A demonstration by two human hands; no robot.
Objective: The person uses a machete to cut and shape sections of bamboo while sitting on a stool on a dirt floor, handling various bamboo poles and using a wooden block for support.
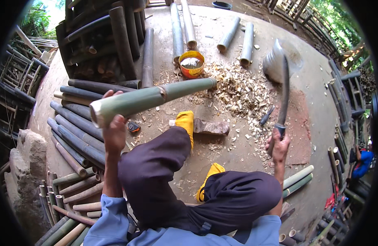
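A thick green bamboo pole (144,99) is raised over the floor, tilted up toward the right. My left hand (115,121) grips its near left end, fingers wrapped round it. In my right hand (280,144) is a machete (285,94), closed round the dark handle, its long blade pointing up and away from me. The blade is apart from the pole. Below the pole lies a wooden block (211,127) beside my yellow-socked foot (185,123). Pale wood chips (242,92) are heaped past the block.
Cut bamboo poles (80,135) lie stacked at my left, near a rough stone block (31,156). A yellow-red bucket (191,67) holds liquid. A pale sack (277,63), a tape measure (133,126) and a dark-handled tool (267,115) lie about. Another person (361,162) is at far right.
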